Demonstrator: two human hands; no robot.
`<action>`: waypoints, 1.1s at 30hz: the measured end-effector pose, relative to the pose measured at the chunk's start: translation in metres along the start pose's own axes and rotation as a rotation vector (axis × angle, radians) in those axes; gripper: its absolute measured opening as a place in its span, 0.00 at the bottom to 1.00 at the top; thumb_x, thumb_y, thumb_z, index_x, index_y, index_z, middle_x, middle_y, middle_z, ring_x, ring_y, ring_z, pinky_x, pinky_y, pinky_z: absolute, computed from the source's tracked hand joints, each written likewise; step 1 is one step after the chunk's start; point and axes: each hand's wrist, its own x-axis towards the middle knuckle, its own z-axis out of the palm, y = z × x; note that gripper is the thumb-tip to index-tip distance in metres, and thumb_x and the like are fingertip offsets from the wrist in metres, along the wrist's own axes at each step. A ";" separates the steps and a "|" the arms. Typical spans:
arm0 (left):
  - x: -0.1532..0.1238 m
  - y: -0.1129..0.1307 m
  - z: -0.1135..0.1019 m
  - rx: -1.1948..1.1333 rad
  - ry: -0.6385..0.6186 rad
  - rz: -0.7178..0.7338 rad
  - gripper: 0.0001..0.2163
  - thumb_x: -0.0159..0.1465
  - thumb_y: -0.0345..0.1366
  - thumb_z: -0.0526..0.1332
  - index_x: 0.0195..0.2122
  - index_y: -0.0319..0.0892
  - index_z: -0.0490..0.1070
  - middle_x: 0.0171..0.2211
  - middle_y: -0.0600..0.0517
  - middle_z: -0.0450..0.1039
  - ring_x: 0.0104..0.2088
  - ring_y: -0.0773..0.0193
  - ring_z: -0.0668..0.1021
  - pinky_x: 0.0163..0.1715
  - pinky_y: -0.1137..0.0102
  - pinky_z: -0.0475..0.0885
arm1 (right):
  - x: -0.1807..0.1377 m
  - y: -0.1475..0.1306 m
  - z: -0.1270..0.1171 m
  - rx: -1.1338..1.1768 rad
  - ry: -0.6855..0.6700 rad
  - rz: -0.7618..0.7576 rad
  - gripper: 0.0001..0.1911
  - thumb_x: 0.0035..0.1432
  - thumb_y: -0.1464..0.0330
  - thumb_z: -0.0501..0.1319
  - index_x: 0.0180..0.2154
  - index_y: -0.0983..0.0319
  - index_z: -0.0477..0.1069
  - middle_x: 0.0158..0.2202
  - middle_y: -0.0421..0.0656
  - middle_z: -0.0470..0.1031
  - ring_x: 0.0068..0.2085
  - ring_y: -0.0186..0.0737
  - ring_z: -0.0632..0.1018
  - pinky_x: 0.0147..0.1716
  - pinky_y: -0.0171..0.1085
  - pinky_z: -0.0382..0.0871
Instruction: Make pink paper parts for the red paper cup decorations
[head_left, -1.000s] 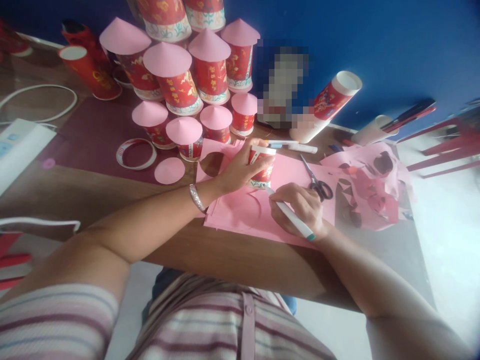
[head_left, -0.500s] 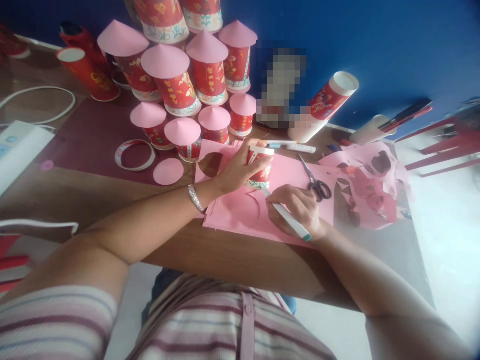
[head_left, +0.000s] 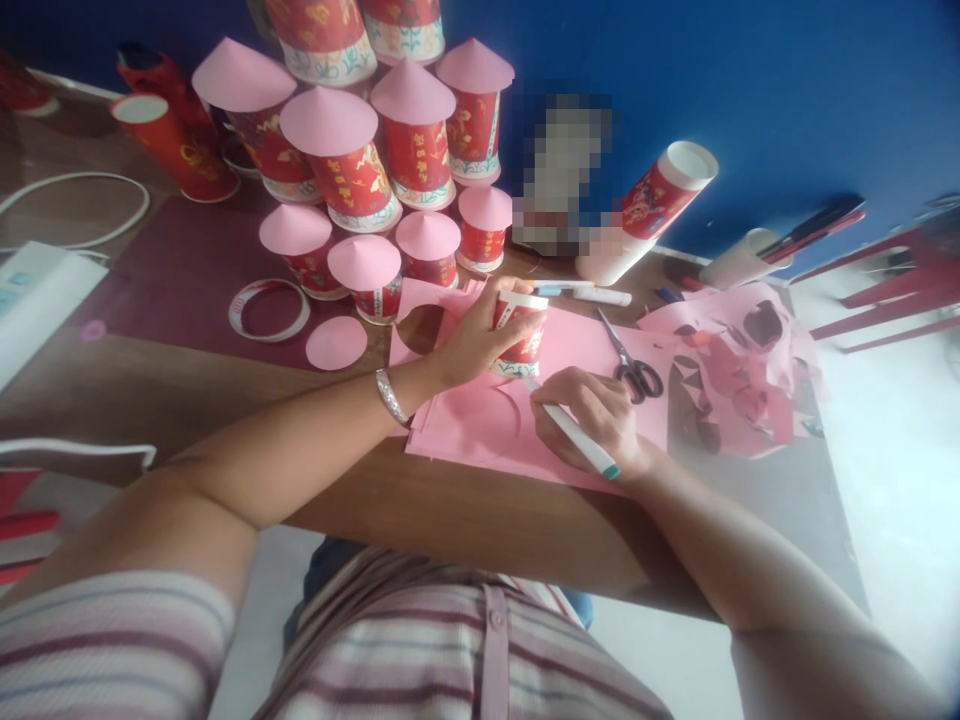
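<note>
My left hand (head_left: 484, 335) wraps round a small red paper cup (head_left: 521, 345), which has a white band with green pattern at its lower edge. In my right hand (head_left: 592, 415) is a white marker with a green end (head_left: 579, 440), its tip against or very near that white band. Both hands are above stacked sheets of pink paper (head_left: 465, 430), where a curved cut or line shows. Scissors with dark handles (head_left: 634, 370) lie on the paper to the right of the cup. A pink paper disc (head_left: 336, 343) rests left of my left wrist.
Several red cups with pink cone tops (head_left: 330, 130) stand at the back left. A white ring (head_left: 270, 310) lies before them. Capped markers (head_left: 600, 296) are behind the cup. Pink paper scraps (head_left: 739, 370) and a tall red-and-white tube (head_left: 660, 205) are at the right.
Almost nothing differs. The marker and my right hand have shifted very slightly to the left; the cup stays in my left hand.
</note>
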 end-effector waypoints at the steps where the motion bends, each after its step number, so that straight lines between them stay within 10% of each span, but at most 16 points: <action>1: 0.000 0.000 0.000 0.005 0.000 0.001 0.22 0.74 0.51 0.72 0.61 0.47 0.68 0.46 0.51 0.80 0.44 0.61 0.84 0.43 0.65 0.81 | 0.000 0.000 0.000 -0.003 0.003 0.003 0.12 0.70 0.80 0.63 0.47 0.56 0.73 0.34 0.38 0.80 0.29 0.37 0.80 0.28 0.35 0.74; 33: 0.000 -0.002 -0.001 0.007 -0.013 0.010 0.24 0.74 0.54 0.71 0.60 0.48 0.67 0.44 0.51 0.80 0.42 0.60 0.84 0.42 0.63 0.80 | 0.001 0.000 0.001 0.002 0.048 -0.012 0.15 0.68 0.81 0.64 0.49 0.56 0.72 0.33 0.36 0.80 0.29 0.37 0.82 0.29 0.35 0.77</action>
